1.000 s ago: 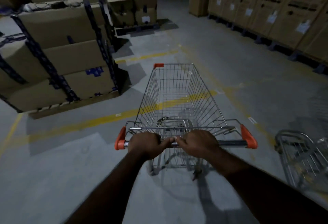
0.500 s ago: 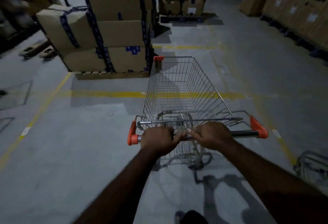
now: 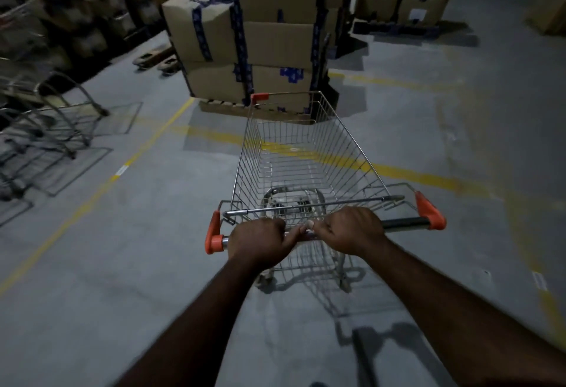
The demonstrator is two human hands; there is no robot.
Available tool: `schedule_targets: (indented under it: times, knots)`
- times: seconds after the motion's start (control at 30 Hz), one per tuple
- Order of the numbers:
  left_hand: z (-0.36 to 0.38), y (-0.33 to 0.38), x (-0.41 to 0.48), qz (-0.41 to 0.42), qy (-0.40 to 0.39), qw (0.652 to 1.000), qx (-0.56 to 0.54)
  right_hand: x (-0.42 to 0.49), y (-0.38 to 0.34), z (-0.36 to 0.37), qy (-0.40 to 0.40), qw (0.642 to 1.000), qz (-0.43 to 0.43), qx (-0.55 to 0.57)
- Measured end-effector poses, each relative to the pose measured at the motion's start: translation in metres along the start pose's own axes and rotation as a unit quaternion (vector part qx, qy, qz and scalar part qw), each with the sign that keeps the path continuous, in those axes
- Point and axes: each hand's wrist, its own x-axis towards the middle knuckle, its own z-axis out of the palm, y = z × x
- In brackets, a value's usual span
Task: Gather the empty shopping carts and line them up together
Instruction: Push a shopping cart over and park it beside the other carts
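Both hands, left and right, have fingers wrapped around the handle of an empty cart facing stacked boxes.

Both forearms are bare right up to the bottom edge of the view; no sleeve, cuff, watch or band shows on either. The bare left hand and bare right hand wear no gloves and no rings that I can make out. 1 pale thumbnail shows on the right hand. The light is dim.
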Motion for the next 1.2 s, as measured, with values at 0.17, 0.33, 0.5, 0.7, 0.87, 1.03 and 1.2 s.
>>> schedule_targets:
  times: [0.17, 0.33, 0.5, 0.7, 0.87, 1.03, 1.2]
  knots:
    - [-0.004, -0.004, -0.015, -0.056, -0.013, 0.998, -0.003, 0.008, -0.009, -0.003, 0.002, 0.999, -0.049, -0.005]
    - [-0.008, -0.009, -0.027, -0.099, -0.014, 0.995, -0.001, 0.020, -0.019, -0.007, 0.004, 0.996, -0.090, 0.004]
    - [-0.009, -0.018, -0.037, -0.147, -0.011, 0.989, -0.004, 0.038, -0.032, -0.005, 0.011, 0.990, -0.143, 0.001]
    - [-0.006, -0.038, -0.050, -0.217, -0.015, 0.976, -0.017, 0.064, -0.057, -0.003, 0.019, 0.977, -0.211, 0.018]
    - [-0.008, -0.056, -0.069, -0.273, -0.013, 0.962, -0.016, 0.081, -0.087, -0.003, 0.017, 0.965, -0.260, 0.025]
    - [-0.007, -0.079, -0.091, -0.315, -0.015, 0.949, -0.012, 0.096, -0.123, -0.003, 0.015, 0.953, -0.300, 0.041]
    - [-0.011, -0.106, -0.115, -0.346, -0.021, 0.938, 0.001, 0.108, -0.165, -0.005, 0.003, 0.941, -0.335, 0.041]
